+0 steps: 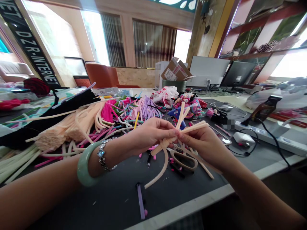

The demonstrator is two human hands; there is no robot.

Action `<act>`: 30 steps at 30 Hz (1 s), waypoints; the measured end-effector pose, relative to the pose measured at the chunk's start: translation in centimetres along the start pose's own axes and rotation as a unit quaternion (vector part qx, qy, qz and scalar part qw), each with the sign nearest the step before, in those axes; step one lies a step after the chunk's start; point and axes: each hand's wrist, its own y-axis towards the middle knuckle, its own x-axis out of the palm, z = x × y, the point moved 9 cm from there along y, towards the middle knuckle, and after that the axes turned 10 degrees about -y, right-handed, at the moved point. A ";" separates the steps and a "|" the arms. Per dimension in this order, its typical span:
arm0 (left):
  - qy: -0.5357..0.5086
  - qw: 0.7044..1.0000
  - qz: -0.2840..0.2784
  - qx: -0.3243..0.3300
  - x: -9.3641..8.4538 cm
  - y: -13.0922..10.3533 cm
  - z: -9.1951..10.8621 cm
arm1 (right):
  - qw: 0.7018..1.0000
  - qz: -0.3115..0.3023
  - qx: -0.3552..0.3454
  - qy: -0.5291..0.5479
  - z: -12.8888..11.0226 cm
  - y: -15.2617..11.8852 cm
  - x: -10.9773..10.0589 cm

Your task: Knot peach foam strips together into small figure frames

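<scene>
Both hands meet above the dark table around a woven bunch of cream pipe cleaners (168, 140). My left hand (153, 132), with a jade bangle and a bracelet on its wrist, pinches the bunch between thumb and fingers. From the other side, my right hand (203, 140) grips the strands, its thumb close to the left thumb. Several cream ends stick up and out to the right, and one long strand curves down toward the table. Below the hands lie scissors (184, 160), their blades partly hidden. A short purple pipe cleaner (140, 202) rests near the front edge.
Bundles of cream pipe cleaners (62, 129) lie at left on black material. Pink and lilac bundles (148, 108) sit behind the hands, near a blue glue gun (175, 112). At right are a white charger (243, 139), a power strip (261, 135) and a brown bottle (266, 108).
</scene>
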 end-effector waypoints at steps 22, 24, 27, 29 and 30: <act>-0.061 0.997 0.033 0.013 -0.1 -0.4 0.9 | 0.989 -0.150 -0.013 0.006 -1.0 -0.5 -0.4; -0.056 0.998 0.028 0.017 -0.1 -0.4 0.9 | 0.987 -0.156 -0.019 0.012 -1.0 -0.5 -0.3; -0.044 0.998 0.028 0.033 -0.3 -0.4 1.2 | 0.990 -0.134 -0.047 0.007 -1.2 -0.4 -0.3; -0.028 0.998 0.028 0.046 -0.4 -0.4 1.4 | 0.994 -0.084 -0.071 -0.023 -1.7 -0.4 -0.8; -0.019 0.998 0.030 0.051 -0.5 -0.4 1.5 | 0.994 -0.051 -0.084 -0.051 -2.0 -0.5 -1.1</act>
